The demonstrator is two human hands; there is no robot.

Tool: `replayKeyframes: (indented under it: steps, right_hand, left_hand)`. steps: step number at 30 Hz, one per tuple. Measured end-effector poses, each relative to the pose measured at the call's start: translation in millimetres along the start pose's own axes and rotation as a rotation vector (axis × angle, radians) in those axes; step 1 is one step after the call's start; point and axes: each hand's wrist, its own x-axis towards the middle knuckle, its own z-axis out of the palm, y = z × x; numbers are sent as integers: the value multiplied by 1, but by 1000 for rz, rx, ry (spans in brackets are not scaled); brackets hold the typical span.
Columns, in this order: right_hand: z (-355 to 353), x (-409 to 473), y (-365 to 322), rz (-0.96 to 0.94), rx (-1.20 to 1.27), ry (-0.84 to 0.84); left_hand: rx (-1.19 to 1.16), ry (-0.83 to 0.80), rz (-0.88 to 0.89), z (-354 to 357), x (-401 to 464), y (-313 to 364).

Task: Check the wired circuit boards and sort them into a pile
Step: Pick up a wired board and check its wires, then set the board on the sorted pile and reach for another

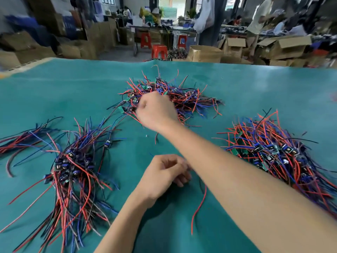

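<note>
A green surface (255, 92) carries three heaps of small circuit boards trailing red, blue and black wires. Taking the far pile (175, 95) as the landmark: it lies at the middle of the surface, farthest from the person, loose and tangled. The left pile (73, 165) lies nearer than it and off to the left, its boards bunched together with the wires fanning toward the near edge. The right pile (273, 154) lies nearer than the far pile and off to the right, well apart from it.

The right hand (155, 110) reaches out across the surface to the near-left edge of the far pile, its fingers curled into a fist with the back of the hand facing up — it sits on the wires there, but what the fingers have hold of is hidden under the hand, so the grip cannot be told for certain. The left hand (164, 174) rests on the surface nearer than the far pile, between the left and right piles, beneath the right forearm; its fingers are curled inward, and a red wire (198, 207) trails from under the arm just beside it — whether the hand pinches that wire is blurred.

Beyond the far pile, past the edge of the surface, stand cardboard boxes (284, 46) and red stools (159, 51).
</note>
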Motion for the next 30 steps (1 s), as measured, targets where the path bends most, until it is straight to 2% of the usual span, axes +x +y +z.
replayKeyframes:
  steps: [2,4,6,9,11,21,24,27,30]
  right_hand:
    - [-15,16,40,140,-20,158]
    - [-22,31,78,278,-42,202]
    - [-22,38,106,334,-72,67]
    - [-13,35,124,253,-122,-201]
    - [-8,32,125,238,-112,-225]
    - [-21,34,120,381,38,59]
    - [-35,25,118,401,209,77]
    - [-51,-3,115,461,620,113]
    - [-62,-40,116,444,868,138]
  left_hand:
    - [-88,-78,44,3,0,3]
    - [-130,-91,63,3,0,3]
    - [-137,-89,65,3,0,2]
    - [-151,-93,61,2,0,2]
    - [-163,-90,64,2,1,1]
    - [-180,-92,62,0,2,-1]
    - [-187,-91,59,0,2,-1]
    - [-213,-69,47,1,2,-1]
    - [-256,-29,34,2,3,-1]
